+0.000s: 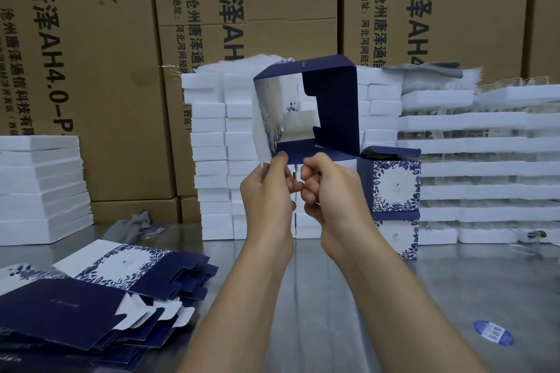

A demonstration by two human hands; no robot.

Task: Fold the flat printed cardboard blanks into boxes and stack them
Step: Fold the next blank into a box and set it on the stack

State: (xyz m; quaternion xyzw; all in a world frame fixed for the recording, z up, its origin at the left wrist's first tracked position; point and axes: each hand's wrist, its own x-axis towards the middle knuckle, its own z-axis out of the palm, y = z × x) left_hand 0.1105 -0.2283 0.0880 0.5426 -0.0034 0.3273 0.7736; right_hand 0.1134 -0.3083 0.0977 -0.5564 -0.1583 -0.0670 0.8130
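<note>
You hold one half-folded box [331, 106] up above the bench [363, 297]. Your left hand [266, 191] pinches its lower left corner, and your right hand [331, 195] curls its fingers [312, 182] on the bottom edge. Two finished boxes [395, 188] stand stacked to the right. One pile of flat blanks [91, 297], too overlapped to count, lies to the left.

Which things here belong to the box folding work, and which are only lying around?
Belong: opened blank gripped by left hand and right hand; pile of flat blanks; stacked folded boxes.
Lying about: white foam trays; brown cartons; blue sticker; grey cloth.
</note>
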